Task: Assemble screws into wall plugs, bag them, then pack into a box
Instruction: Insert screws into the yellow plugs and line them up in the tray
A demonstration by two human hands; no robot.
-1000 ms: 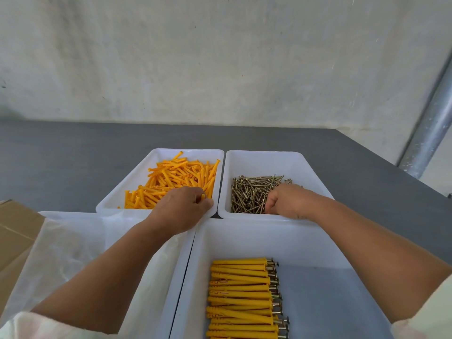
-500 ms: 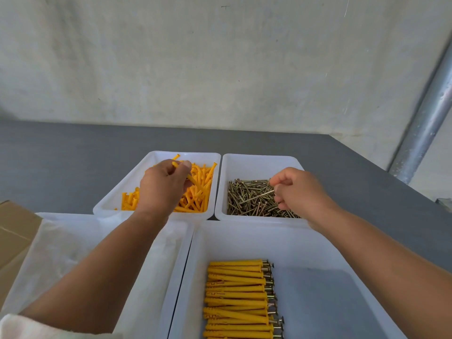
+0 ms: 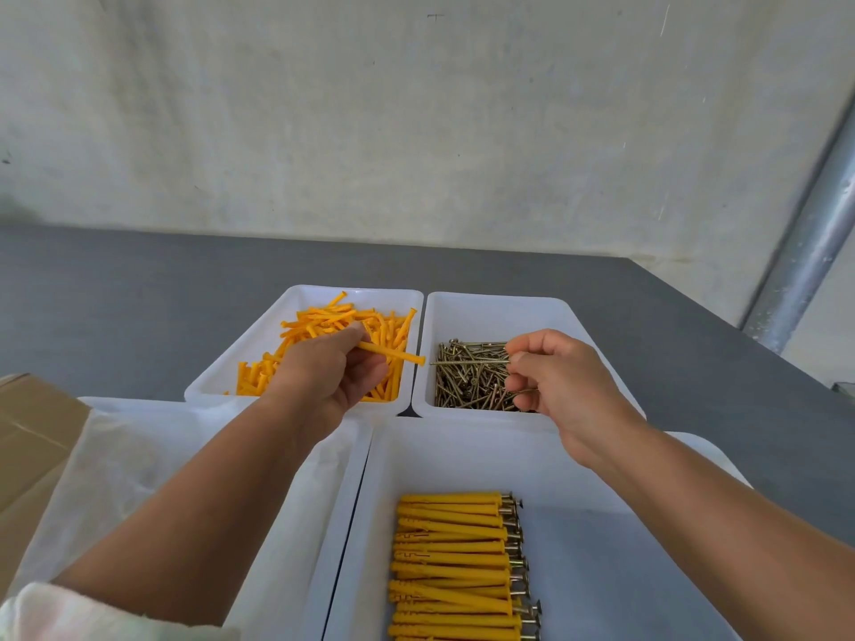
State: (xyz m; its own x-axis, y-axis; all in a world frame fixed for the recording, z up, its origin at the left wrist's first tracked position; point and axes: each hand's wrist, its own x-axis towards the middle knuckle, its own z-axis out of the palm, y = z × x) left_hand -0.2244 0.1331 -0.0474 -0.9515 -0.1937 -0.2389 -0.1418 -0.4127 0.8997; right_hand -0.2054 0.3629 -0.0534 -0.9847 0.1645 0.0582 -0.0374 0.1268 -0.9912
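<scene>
the left hand (image 3: 331,372) pinches a ribbed orange plastic wall plug (image 3: 393,354) over the plug tray (image 3: 259,344); the right hand (image 3: 560,381) pinches a thin brass-coloured screw (image 3: 467,362) above the screw tray (image 3: 499,312), tips nearly meeting.

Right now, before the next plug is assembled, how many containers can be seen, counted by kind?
White plastic trays: 4 (tray of loose plugs, tray of screws, tray of assembled plugs, tray with thin plastic)
Cardboard box: 1
Total: 5
</scene>
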